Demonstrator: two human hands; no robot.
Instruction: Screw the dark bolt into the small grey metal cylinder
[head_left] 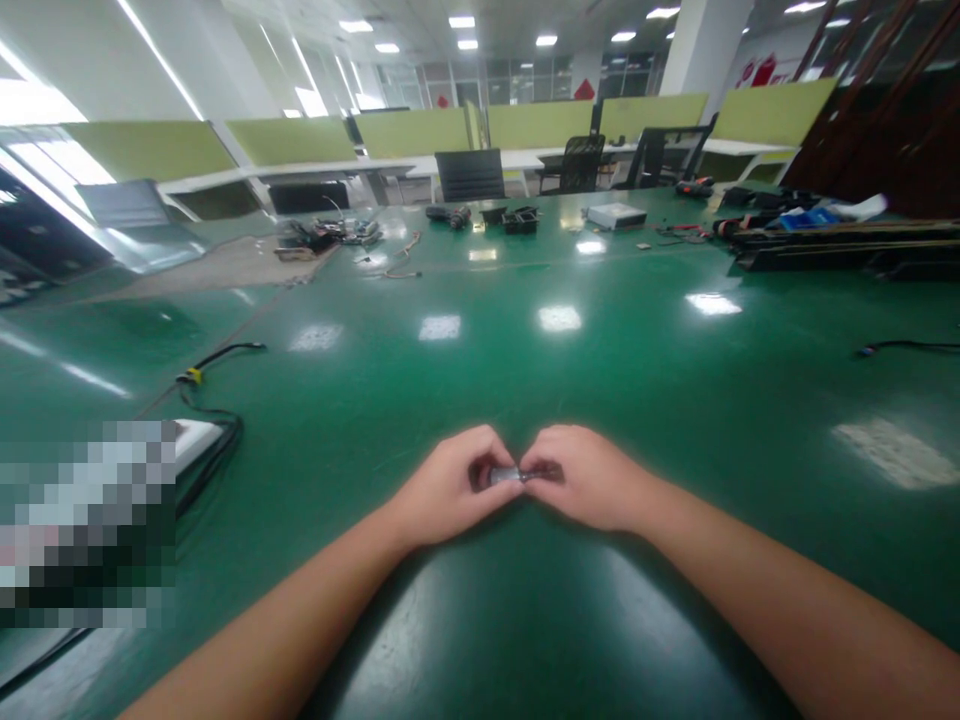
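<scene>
Over the near middle of the green table [480,370], my two hands meet fingertip to fingertip. My left hand [457,485] is closed around a small grey, shiny object [505,476], whose left part is hidden by the fingers. My right hand [581,475] is pinched at the right end of this object, where a thin dark part shows between thumb and fingers. The object is too small to identify.
A pixelated item with a white edge [199,440] and black cables [225,440] lie at the left. Cables and parts [330,235], a flat white box [615,215] and long black pieces [825,250] lie along the far side. A black cable [911,346] is at the right.
</scene>
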